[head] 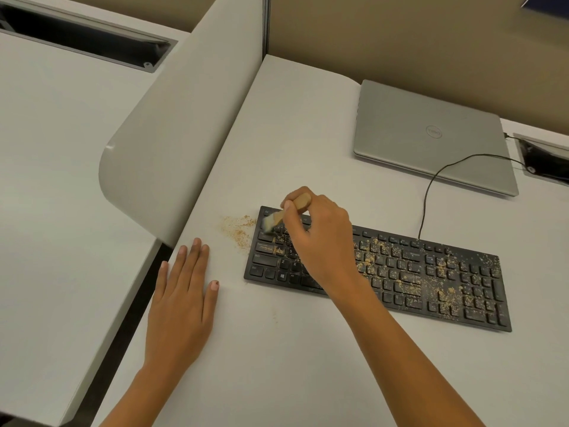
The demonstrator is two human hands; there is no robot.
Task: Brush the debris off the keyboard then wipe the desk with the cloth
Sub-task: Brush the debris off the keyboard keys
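Note:
A black keyboard (431,272) lies on the white desk (308,349), its keys speckled with tan crumbs, thickest in the middle and right. My right hand (320,238) grips a small wooden-handled brush (303,201), whose pale bristles (268,224) touch the keyboard's upper left corner. A small heap of tan debris (237,229) lies on the desk just left of the keyboard. My left hand (183,300) rests flat on the desk, fingers straight, left of the keyboard near the desk's edge. No cloth is in view.
A shut grey laptop (431,137) sits behind the keyboard at the right. The keyboard's black cable (428,195) curves up to a cable slot (542,158) at the far right. A curved grey divider (184,118) borders the desk on the left.

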